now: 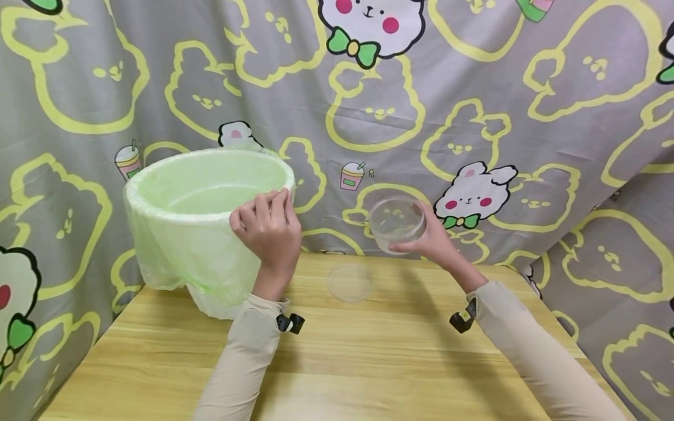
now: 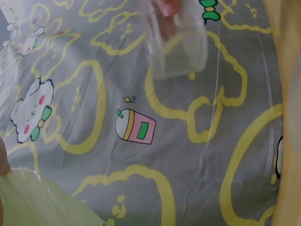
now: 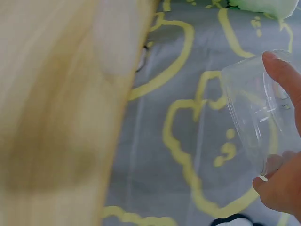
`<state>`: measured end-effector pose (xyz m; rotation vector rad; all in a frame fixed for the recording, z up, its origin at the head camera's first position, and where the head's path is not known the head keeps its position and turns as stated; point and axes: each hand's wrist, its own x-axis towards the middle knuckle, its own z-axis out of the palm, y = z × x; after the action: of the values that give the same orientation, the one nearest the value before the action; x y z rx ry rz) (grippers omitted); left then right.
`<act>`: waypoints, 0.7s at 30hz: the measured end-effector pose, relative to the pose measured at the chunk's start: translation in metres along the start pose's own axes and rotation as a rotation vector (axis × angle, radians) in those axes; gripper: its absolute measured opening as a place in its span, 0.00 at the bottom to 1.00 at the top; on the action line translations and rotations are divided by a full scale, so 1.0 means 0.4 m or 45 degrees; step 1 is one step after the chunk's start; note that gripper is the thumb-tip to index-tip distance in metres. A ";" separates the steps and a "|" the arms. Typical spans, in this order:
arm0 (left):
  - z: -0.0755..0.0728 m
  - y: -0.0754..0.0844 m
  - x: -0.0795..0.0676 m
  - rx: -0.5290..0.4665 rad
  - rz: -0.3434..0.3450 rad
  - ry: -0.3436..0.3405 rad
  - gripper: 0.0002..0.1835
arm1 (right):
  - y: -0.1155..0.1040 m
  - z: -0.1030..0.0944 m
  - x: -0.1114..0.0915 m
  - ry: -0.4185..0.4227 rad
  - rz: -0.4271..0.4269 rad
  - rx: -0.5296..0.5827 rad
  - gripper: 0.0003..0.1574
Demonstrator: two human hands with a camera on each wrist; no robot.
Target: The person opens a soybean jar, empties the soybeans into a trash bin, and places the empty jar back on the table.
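A bin lined with a pale green plastic bag stands at the left of the table. My left hand grips the near right part of its bag-covered rim, fingers curled over it. In the left wrist view only a sliver of that hand shows, beside the green bag. My right hand holds a clear round plastic container in the air, thumb and fingers spread around its side. The right wrist view shows the container tilted and see-through. A clear round lid lies flat on the table between the hands.
The wooden table reaches back to a grey curtain printed with yellow outlines and white cartoon animals. The curtain hangs close behind the bin and along both sides. Small black wrist cameras sit on both sleeves.
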<state>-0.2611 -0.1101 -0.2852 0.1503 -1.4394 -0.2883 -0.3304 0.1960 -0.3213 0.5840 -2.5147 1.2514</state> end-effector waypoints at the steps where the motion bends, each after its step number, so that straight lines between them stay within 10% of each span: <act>1: 0.000 0.000 0.000 0.000 0.000 0.000 0.05 | 0.014 0.004 -0.008 -0.005 0.021 0.004 0.74; 21: -0.001 0.000 -0.001 0.005 0.001 -0.013 0.05 | 0.165 0.076 -0.112 -0.073 0.397 0.215 0.72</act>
<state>-0.2607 -0.1099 -0.2857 0.1515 -1.4505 -0.2865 -0.3237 0.2179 -0.4036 0.2712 -2.6386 1.5882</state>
